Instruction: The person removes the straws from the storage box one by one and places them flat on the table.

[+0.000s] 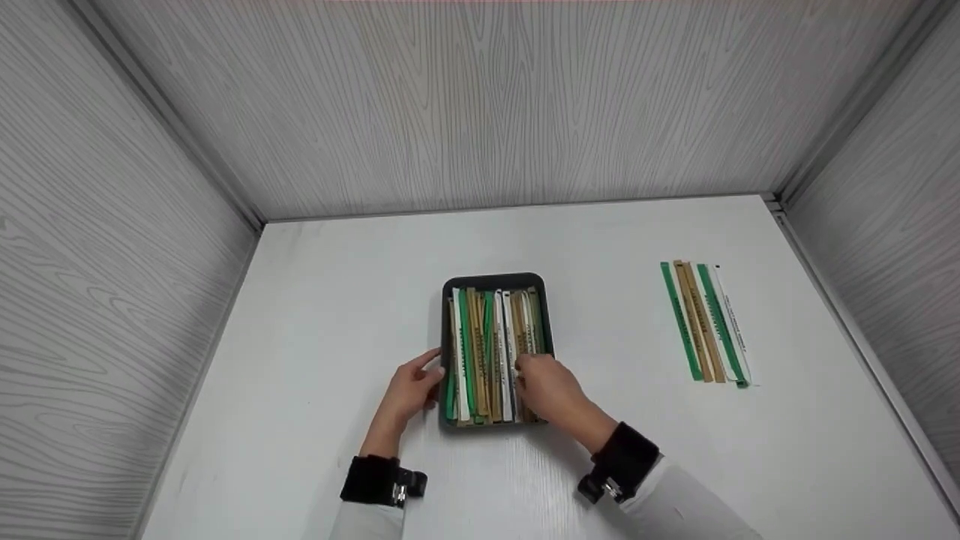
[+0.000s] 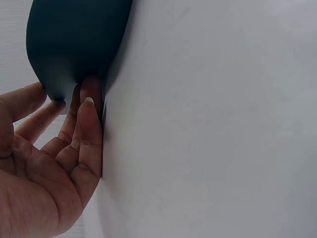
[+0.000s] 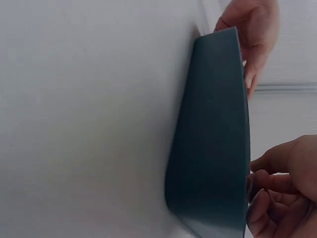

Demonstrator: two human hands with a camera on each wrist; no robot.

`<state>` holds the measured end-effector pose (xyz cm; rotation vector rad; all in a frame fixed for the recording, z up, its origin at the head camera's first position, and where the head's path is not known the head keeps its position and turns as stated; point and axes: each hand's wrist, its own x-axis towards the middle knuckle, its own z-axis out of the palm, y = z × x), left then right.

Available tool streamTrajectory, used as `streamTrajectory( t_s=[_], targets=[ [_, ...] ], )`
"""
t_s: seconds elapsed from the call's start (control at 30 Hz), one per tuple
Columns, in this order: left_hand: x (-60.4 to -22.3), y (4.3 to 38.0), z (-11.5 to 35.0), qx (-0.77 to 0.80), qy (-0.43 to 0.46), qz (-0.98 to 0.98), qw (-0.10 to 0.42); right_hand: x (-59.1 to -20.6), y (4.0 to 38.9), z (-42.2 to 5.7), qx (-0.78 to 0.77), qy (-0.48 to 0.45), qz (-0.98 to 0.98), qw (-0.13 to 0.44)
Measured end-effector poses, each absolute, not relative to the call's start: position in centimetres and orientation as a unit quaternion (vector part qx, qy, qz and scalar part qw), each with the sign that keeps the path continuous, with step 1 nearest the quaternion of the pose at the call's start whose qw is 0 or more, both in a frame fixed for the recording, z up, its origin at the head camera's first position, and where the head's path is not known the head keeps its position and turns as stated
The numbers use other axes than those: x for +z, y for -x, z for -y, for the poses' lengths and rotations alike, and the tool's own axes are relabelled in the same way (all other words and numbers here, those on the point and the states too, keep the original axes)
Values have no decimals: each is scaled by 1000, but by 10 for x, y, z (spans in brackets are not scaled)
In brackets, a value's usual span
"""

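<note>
A dark green tray [image 1: 495, 282] stands on the table, filled with long, slim printed wrapped sticks [image 1: 480, 352] in white, green and brown. My left hand [image 1: 410, 388] is at its left side. In the left wrist view, that hand's loosely bent fingers [image 2: 89, 119] touch the tray's outer wall [image 2: 79, 39]. Over the tray's right part, my right hand [image 1: 551, 386] reaches down among the sticks. Its fingers are curled close by the tray wall [image 3: 213, 119] in the right wrist view. I cannot tell whether they pinch a stick.
To the right, several more wrapped sticks [image 1: 701, 322] in green, brown and white lie side by side on the white table [image 1: 322, 315]. Wood-grain panels [image 1: 480, 105] enclose the table at the back and both sides.
</note>
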<state>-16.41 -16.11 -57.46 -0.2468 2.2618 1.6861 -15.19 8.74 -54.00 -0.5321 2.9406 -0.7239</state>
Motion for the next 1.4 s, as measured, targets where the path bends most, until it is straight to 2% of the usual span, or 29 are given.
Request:
streamTrajectory(
  t_s=[0.17,0.37,1.13,1.4],
  targets=[
    [-575,163,162,591,85,-787,155,-551,151,-74,-209,166,-963,42],
    [-575,164,161,590,81,-789,153,-561,152,-68,-192,155,-969,19],
    [-577,165,162,592,76,-790,143,-566,158,-71,-211,150,-966,19],
    [-577,164,162,597,73,-786,145,-554,159,-85,-335,136,-929,80]
  ],
)
